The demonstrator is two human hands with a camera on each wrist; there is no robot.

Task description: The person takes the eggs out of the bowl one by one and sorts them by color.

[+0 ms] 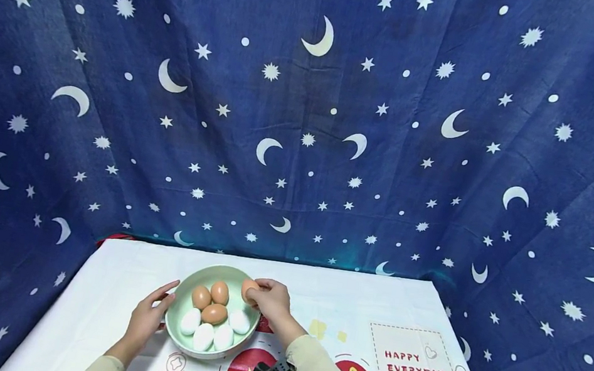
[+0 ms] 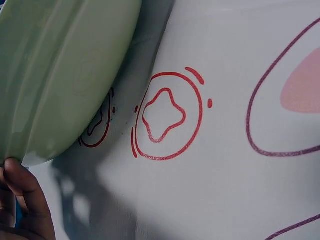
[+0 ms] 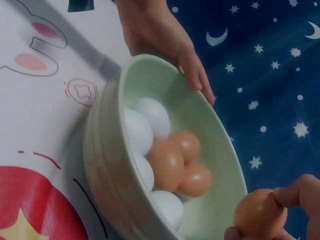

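Note:
A pale green bowl (image 1: 219,271) holds several white eggs (image 1: 203,337) and 3 brown eggs (image 1: 214,313). At its left side my left hand (image 1: 144,319) grips the bowl, the thumb by the rim and other fingers lower on the outer wall. In the left wrist view, fingers of the left hand (image 2: 27,200) touch the bowl's underside (image 2: 65,75). My right hand (image 1: 272,299) pinches another brown egg (image 1: 249,289) between thumb and fingers, at the bowl's right rim. The right wrist view shows this held egg (image 3: 260,214) beside the rim.
The bowl stands on a table with a white printed cloth (image 1: 339,293), decorated with red circles and lettering. A dark blue curtain (image 1: 299,167) with moons and stars hangs behind the table and along both sides.

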